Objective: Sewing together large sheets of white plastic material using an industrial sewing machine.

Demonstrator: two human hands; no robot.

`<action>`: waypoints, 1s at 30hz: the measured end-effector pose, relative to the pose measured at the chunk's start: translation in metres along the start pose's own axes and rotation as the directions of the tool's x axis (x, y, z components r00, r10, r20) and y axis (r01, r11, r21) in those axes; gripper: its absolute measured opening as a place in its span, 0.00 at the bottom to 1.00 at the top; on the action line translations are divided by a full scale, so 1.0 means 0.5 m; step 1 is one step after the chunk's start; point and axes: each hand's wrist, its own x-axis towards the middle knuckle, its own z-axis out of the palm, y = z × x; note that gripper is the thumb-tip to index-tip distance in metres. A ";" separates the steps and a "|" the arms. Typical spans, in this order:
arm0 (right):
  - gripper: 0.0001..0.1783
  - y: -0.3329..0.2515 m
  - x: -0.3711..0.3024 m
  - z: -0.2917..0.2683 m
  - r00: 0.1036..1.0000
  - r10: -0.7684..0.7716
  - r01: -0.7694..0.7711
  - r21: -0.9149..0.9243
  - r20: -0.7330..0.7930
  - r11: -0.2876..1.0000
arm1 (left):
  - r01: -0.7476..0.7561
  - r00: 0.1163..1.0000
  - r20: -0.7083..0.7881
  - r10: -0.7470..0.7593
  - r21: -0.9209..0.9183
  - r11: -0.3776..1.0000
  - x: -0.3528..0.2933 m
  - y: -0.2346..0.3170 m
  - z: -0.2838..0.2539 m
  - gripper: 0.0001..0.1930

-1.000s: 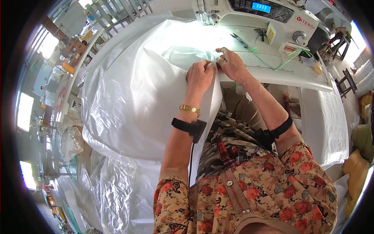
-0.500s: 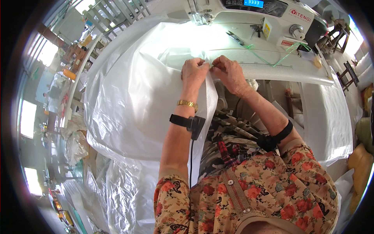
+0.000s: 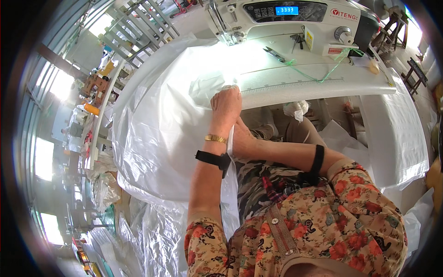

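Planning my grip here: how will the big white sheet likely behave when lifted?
The white sheet will probably be floppy, as it lies in loose folds. Its glossy highlights suggest it may slip. It looks thin, so probably light for its size.

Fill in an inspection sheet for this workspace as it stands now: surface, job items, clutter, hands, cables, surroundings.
Surface: white table, ruler scale along its front edge; bright glare near the needle area.
Job items: translucent plastic sheet, wrinkled, spread over the left side; white sewing machine, display lit.
Clutter: snips and green thread on the table, right of the needle area.
Hands: left hand closed on the sheet near the front edge; right hand lower, partly behind the left wrist, fingers hidden.
Cables: nothing seen.
Surroundings: dark stool at right; orange spool at left.
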 end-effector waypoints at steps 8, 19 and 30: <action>0.11 0.088 0.108 -0.280 0.711 0.019 -0.133 0.108 0.703 0.985 | 0.156 0.987 -0.019 -0.158 -0.084 0.984 -0.022 0.015 -0.004 0.10; 0.12 0.269 0.171 -0.218 0.874 -0.216 0.164 0.154 0.436 0.974 | 0.380 0.899 0.076 -0.432 -0.626 0.681 -0.038 -0.015 0.034 0.12; 0.10 0.289 0.180 -0.222 0.802 -0.328 0.130 0.390 0.498 0.912 | 0.503 0.752 0.436 -0.494 -0.864 0.003 -0.052 0.005 -0.002 0.05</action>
